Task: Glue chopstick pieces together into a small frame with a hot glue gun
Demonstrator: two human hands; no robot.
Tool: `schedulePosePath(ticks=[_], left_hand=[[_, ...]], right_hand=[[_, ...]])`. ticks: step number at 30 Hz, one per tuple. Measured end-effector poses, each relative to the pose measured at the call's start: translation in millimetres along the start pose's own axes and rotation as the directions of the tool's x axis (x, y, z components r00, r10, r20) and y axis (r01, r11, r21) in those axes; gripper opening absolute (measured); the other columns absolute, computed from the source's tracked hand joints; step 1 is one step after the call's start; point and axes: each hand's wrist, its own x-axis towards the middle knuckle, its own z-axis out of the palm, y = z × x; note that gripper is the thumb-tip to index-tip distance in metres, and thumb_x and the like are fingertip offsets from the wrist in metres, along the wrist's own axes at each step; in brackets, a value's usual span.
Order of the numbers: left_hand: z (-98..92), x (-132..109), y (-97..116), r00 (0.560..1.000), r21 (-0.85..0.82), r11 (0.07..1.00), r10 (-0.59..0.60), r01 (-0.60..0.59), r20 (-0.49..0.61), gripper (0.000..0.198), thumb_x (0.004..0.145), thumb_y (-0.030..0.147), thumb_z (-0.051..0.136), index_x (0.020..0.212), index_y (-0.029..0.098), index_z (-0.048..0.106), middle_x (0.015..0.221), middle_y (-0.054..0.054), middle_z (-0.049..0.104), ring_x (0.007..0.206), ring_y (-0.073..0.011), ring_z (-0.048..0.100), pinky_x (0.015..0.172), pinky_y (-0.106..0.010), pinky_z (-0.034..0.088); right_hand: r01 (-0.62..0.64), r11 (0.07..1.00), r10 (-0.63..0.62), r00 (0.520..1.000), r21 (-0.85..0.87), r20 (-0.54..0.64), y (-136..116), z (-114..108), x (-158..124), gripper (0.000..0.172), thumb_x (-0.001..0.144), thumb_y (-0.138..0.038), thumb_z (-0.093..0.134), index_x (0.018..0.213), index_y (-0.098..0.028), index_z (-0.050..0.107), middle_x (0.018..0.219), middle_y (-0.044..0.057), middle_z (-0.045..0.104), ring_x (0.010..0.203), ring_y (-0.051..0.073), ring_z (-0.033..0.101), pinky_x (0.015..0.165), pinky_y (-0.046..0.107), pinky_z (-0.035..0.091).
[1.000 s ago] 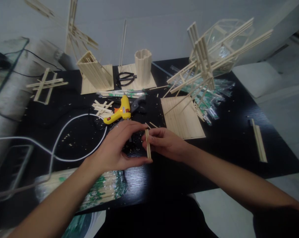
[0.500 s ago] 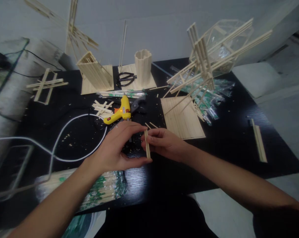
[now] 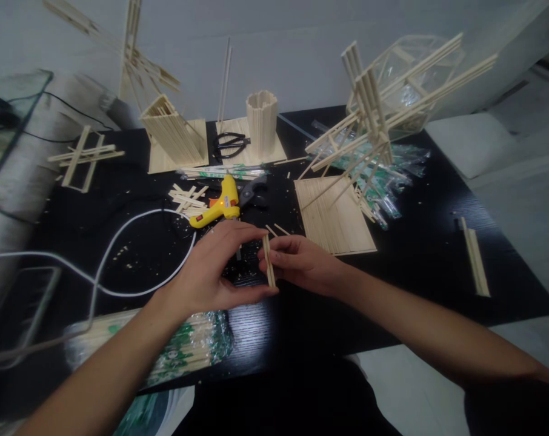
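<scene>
Both my hands meet over the middle of the black table [image 3: 438, 254]. Between them stands a short bundle of wooden sticks [image 3: 268, 261], held almost upright. My left hand [image 3: 213, 272] pinches it between thumb at the bottom end and fingers at the top end. My right hand [image 3: 302, 261] grips the same bundle from the right side with curled fingers. Just beyond my left hand lies a yellow glue gun [image 3: 220, 206] with its light on, next to dark cutters [image 3: 252, 192].
A flat stick panel [image 3: 336, 218] lies right of my hands, with a tall stick structure [image 3: 374, 109] behind it. At the back stand a slanted stick box [image 3: 174, 133], a stick cup [image 3: 262, 121] and scissors [image 3: 229, 144]. A white cable [image 3: 120, 266] loops at left; packed sticks [image 3: 183, 345] lie near.
The stick bundle and both hands have shifted very slightly up and to the left; the grip is the same.
</scene>
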Motion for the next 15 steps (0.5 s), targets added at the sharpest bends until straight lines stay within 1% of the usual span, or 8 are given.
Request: schedulePosePath(ticks=[5,9,15], left_hand=[[0.2,-0.3,-0.7,1.000,-0.004,1.000,-0.012,0.012,0.005,0.069,0.073,0.045,0.091,0.129,0.022,0.059,0.117,-0.012,0.072,0.106,-0.0286,0.071,0.093,-0.044,0.060],[0.3,0.1,0.4,1.000,-0.002,1.000,-0.010,0.010,-0.002,0.068,0.074,0.046,0.090,0.130,0.023,0.059,0.117,-0.012,0.072,0.105,-0.0287,0.071,0.092,-0.045,0.061],[0.7,-0.3,0.4,1.000,-0.009,1.000,-0.008,0.007,-0.008,0.068,0.072,0.045,0.091,0.128,0.020,0.060,0.116,-0.013,0.072,0.106,-0.0285,0.071,0.093,-0.043,0.060]], right_hand=[[0.011,1.000,-0.011,1.000,-0.001,0.004,-0.7,0.7,0.4,0.024,0.079,-0.036,0.091,0.092,-0.018,0.081,0.082,-0.001,0.077,0.071,0.007,0.068,0.067,0.018,0.054],[-0.017,1.000,0.017,1.000,0.004,-0.006,-2.3,1.3,-0.4,0.027,0.076,-0.037,0.093,0.092,-0.018,0.081,0.082,-0.001,0.077,0.073,0.008,0.069,0.068,0.018,0.054],[-0.015,1.000,0.015,1.000,0.000,0.003,-1.7,0.1,-0.4,0.025,0.079,-0.036,0.091,0.093,-0.017,0.080,0.083,0.000,0.077,0.074,0.008,0.069,0.069,0.019,0.054]])
